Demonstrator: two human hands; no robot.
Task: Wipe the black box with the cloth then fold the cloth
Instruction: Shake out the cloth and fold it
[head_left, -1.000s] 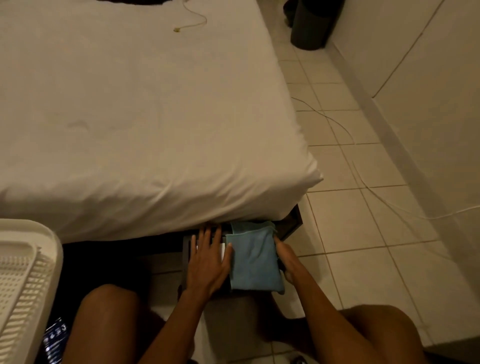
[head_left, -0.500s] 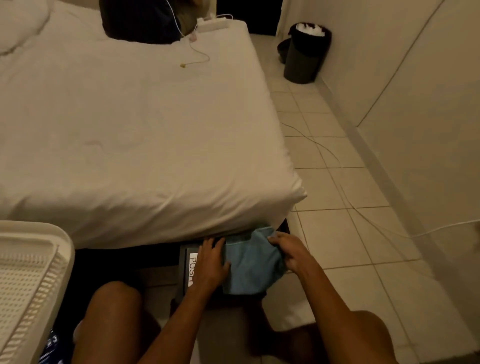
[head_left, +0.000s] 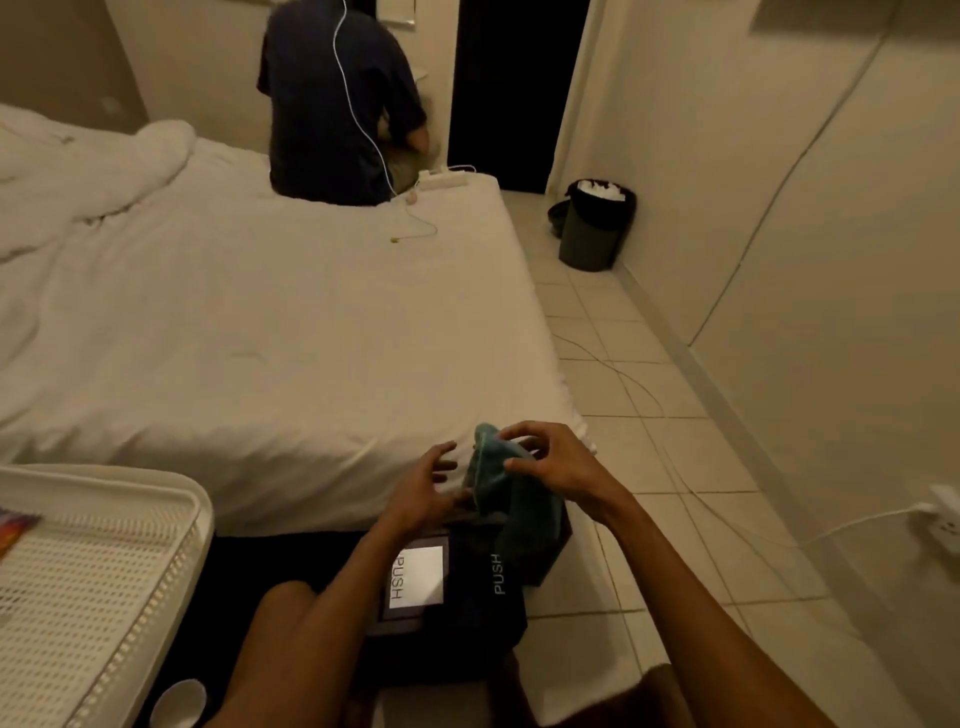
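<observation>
The black box (head_left: 467, 603) sits on the floor between my knees, at the foot of the bed, with "PUSH" printed on its lid panels. A blue-green cloth (head_left: 511, 499) hangs bunched above the box's far right part. My right hand (head_left: 550, 462) pinches the cloth's top edge and holds it up. Just left of the cloth, my left hand (head_left: 421, 486) has its fingers spread and curled; whether it touches the cloth I cannot tell.
A white bed (head_left: 270, 332) fills the space ahead, with a person (head_left: 337, 98) sitting at its far end. A white perforated basket (head_left: 88, 587) stands at my left. A black bin (head_left: 597, 223) and loose cables (head_left: 649, 395) are on the tiled floor at right.
The cloth lay flat on the box under both hands; now my right hand has lifted it bunched. The left hand came off the box. The view tilted up.
</observation>
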